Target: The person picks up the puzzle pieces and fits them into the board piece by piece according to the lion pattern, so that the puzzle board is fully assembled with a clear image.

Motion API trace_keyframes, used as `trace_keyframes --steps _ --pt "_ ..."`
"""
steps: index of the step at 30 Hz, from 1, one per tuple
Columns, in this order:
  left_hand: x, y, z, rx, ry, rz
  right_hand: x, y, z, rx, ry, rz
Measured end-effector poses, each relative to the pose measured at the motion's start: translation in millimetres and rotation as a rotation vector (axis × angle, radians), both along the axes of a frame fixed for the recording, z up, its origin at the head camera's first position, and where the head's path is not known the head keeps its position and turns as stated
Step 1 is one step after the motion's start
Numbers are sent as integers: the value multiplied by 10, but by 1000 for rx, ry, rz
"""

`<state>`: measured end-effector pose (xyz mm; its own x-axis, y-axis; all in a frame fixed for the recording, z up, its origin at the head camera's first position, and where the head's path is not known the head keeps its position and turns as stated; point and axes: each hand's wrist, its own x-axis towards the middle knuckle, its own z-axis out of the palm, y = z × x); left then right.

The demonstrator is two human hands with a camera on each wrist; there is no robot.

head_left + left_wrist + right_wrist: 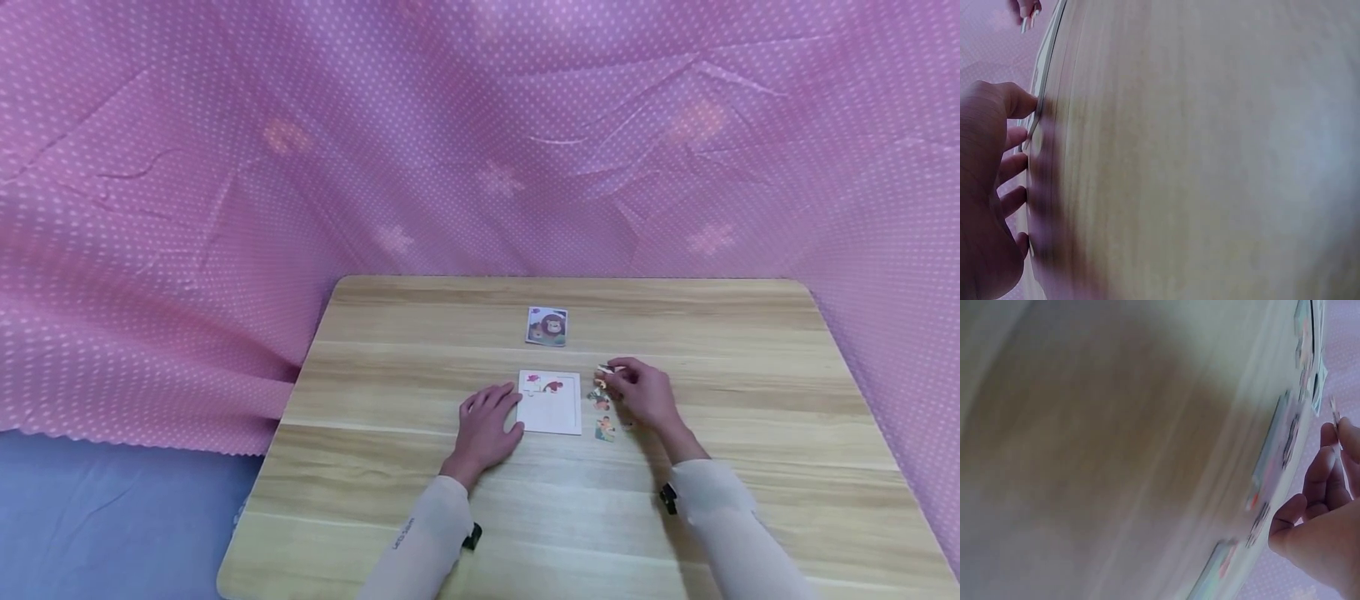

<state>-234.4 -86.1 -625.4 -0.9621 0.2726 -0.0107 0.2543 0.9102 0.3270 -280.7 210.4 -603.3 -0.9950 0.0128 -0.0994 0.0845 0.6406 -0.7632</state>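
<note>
My left hand (485, 429) lies on the table with its fingers spread, the fingertips and thumb at the left edge of a white puzzle board (553, 417). Two joined-looking picture areas, pink and reddish brown, show in the board's upper part. To the right of the board, my right hand (647, 395) pinches a small puzzle piece (1335, 411) between thumb and index finger, raised off the table. Several loose puzzle pieces (604, 429) lie in a column between the board and that hand, some partly hidden by its fingers.
Beyond the board lies a square picture card (547, 327) with a lion on it. The wooden table (375, 367) has rounded far corners. A pink dotted cloth (450, 150) hangs behind and at the sides, with blue fabric (112, 517) low at the left.
</note>
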Motion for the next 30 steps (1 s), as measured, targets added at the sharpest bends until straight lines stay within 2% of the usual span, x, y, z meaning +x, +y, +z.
trace_keyframes --steps 7,12,23,27,30 --pt "88 41 -61 -7 6 11 71 -115 -13 28 97 77" --pt "155 73 -83 -1 15 21 125 -151 -41 50 121 103" --pt "323 134 -93 12 18 38 227 -216 -71 55 41 154" --pt "369 155 -93 9 7 49 255 -249 -73 69 33 189" --pt "399 170 -95 10 24 48 277 -280 -65 57 30 206"
